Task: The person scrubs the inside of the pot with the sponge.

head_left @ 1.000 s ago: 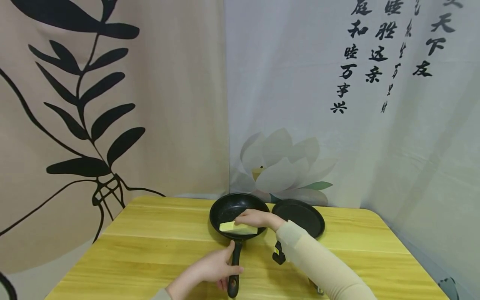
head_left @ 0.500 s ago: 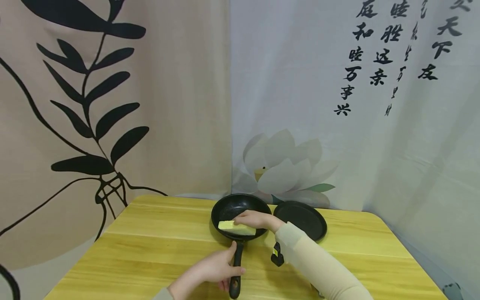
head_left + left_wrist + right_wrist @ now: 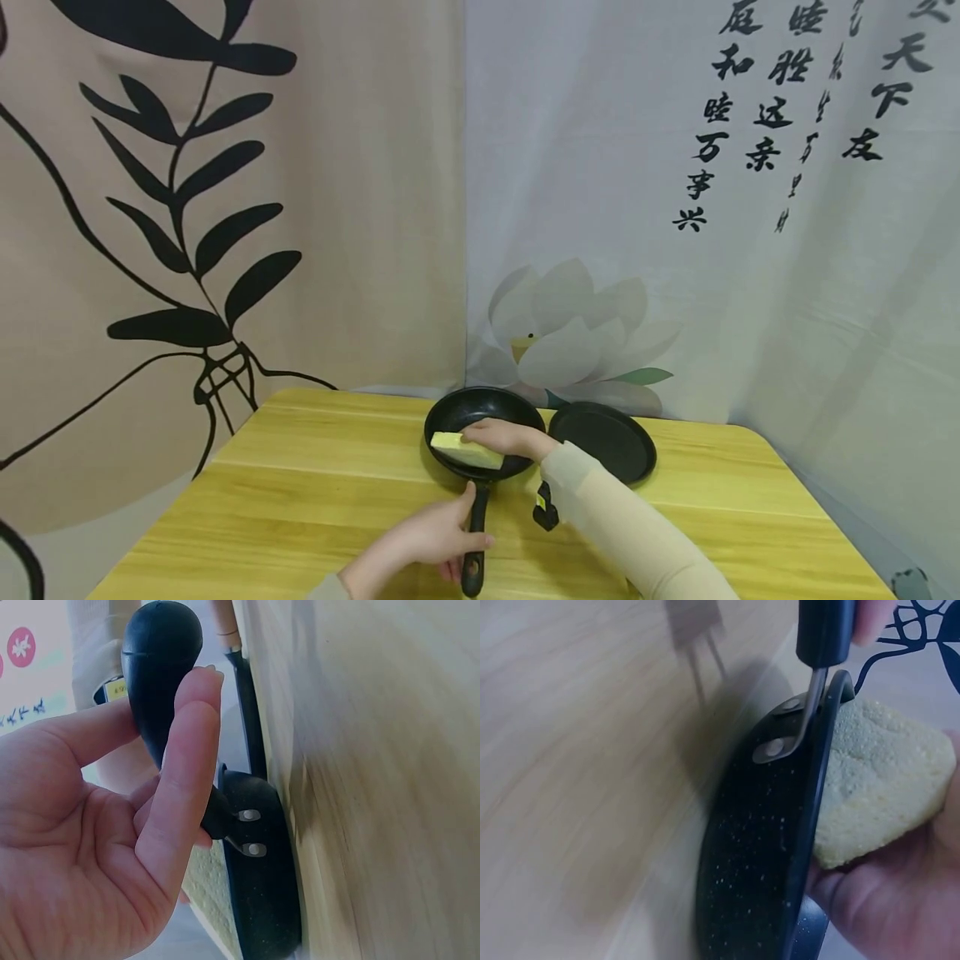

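Compared with half a second ago, the left hand keeps the same hold, its fingers bent around the black handle of the frying pan, thumb along one side; the pan stands in the same spot on the tabletop. To the right of that hand, the yellow sponge has slid a little toward the pan's left side and sits more slanted, its left end higher in the head view. The right hand has gone left with it, the fingers grasping the sponge from above, and the sleeve follows. As for containers, the frying pan, on the left, holds the sponge in its near part, just inside the handle; the right wrist view shows part of the sponge rising above the rim. Just right of it, the flat pan lies with its shallow dark inside facing up, partly covered by the sleeve, as earlier. Nearer the person, between handle and sleeve, is a dark piece with a yellow label, partly hidden.
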### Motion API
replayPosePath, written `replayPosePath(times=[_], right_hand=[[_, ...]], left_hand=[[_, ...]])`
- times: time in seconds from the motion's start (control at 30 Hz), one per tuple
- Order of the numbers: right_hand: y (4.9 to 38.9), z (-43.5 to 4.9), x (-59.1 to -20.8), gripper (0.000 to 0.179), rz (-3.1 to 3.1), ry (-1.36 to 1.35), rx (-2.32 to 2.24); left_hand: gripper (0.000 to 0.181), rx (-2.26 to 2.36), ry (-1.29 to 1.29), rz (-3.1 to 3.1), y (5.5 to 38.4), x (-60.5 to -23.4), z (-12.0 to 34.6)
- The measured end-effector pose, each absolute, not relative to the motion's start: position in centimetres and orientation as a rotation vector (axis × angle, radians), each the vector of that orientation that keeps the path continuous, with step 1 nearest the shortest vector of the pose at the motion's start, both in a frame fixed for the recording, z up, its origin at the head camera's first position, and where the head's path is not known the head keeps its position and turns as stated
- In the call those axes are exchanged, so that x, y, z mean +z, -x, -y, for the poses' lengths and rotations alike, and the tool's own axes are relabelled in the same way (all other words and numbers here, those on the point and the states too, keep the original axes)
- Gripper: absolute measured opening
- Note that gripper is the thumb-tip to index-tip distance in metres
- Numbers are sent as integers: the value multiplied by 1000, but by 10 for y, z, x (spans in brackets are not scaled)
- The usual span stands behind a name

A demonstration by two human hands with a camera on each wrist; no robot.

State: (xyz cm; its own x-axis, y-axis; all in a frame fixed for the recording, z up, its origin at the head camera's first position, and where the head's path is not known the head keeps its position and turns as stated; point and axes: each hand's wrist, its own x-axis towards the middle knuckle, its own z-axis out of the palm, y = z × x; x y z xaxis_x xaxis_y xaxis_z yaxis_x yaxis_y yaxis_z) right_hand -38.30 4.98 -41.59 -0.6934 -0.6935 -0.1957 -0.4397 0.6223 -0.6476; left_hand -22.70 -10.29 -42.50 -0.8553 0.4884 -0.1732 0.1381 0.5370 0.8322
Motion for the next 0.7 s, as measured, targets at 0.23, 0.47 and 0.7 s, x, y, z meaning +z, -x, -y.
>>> replayPosePath(times=[0.23, 0.47, 0.7], right_hand=[[384, -42, -415, 47, -2464, 895, -771], [387, -37, -417, 51, -2532, 861, -739], [392, -33, -416, 51, -2549, 854, -760]], left_hand=[[87, 1252, -524, -2387, 228, -427, 102], [87, 1257, -538, -2392, 229, -428, 101], [87, 1283, -526, -2376, 229, -430, 100]])
